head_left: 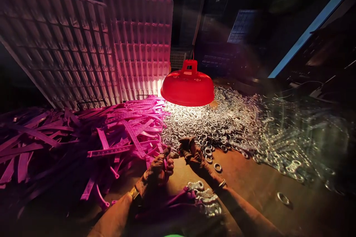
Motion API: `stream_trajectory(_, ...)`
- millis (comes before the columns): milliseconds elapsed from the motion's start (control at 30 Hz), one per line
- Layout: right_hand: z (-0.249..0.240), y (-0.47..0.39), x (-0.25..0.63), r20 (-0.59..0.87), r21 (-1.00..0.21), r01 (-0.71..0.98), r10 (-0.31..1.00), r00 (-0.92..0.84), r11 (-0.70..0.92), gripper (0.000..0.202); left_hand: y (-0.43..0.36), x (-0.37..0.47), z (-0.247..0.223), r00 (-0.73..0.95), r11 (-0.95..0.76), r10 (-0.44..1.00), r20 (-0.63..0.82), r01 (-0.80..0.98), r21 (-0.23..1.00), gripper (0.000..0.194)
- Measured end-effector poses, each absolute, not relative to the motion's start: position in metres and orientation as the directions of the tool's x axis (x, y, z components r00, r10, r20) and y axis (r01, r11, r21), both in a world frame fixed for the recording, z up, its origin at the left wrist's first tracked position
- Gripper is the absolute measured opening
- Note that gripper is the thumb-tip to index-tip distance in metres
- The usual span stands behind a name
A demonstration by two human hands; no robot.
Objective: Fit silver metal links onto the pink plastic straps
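Fingers closed, my left hand [161, 168] grips a pink strap beside a heap of pink straps [125, 129]. Just right of it, my right hand [192, 153] has its fingers bent at the near edge of a large pile of metal rings [205, 122]; what its fingertips hold, if anything, is too dark and small to name. Between my forearms lies a bunch of straps with metal pieces [207, 200] at their ends. A red lamp [187, 85] hangs over the ring pile and lights it.
Two ribbed translucent panels [141, 44] stand upright behind the straps at the left. Metal pieces [289, 152] spread to the right. A loose ring [283, 199] lies on the brown table [247, 177].
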State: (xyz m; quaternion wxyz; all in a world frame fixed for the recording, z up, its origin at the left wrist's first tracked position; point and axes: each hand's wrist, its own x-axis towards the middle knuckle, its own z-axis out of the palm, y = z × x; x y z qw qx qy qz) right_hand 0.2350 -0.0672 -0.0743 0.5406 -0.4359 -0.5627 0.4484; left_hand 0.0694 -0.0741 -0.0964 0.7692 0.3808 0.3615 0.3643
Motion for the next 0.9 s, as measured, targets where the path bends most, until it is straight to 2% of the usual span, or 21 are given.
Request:
stream_trajectory(167,-0.067,-0.068,0.236,0.394,-0.85,0.329,0.911,-0.121,0.412,0.021,-0.063,0.083,-0.083,0.451,0.683,0.73,-0.514,-0.447,0.578,0.037)
stream_trajectory(267,-0.062,-0.068,0.238,0.474,-0.752,0.44,0.867,-0.158,0.491,0.019,-0.058,0.086,-0.079,0.446,0.73,0.684,-0.578,-0.422,0.538,0.034)
stream_trajectory(333,-0.058,-0.067,0.24,0.502,-0.72,0.455,0.846,-0.182,0.524,0.021,-0.057,0.087,-0.08,0.455,0.745,0.667,-0.59,-0.379,0.549,0.034)
stream_trajectory(433,-0.056,-0.065,0.245,0.477,-0.711,0.464,0.847,-0.234,0.529,0.022,-0.056,0.087,-0.084,0.459,0.688,0.715,-0.527,-0.331,0.645,0.032)
stream_trajectory(633,-0.064,-0.065,0.251,0.373,-0.778,0.439,0.893,-0.252,0.448,0.026,-0.061,0.086,-0.086,0.418,0.561,0.799,-0.432,-0.263,0.785,0.031)
stream_trajectory(733,-0.064,-0.067,0.25,0.386,-0.79,0.414,0.891,-0.237,0.452,0.027,-0.066,0.08,-0.079,0.45,0.549,0.797,-0.402,-0.265,0.793,0.03)
stream_trajectory(900,-0.06,-0.073,0.244,0.407,-0.794,0.424,0.899,-0.162,0.436,0.023,-0.076,0.07,-0.068,0.53,0.622,0.722,-0.444,-0.217,0.752,0.035)
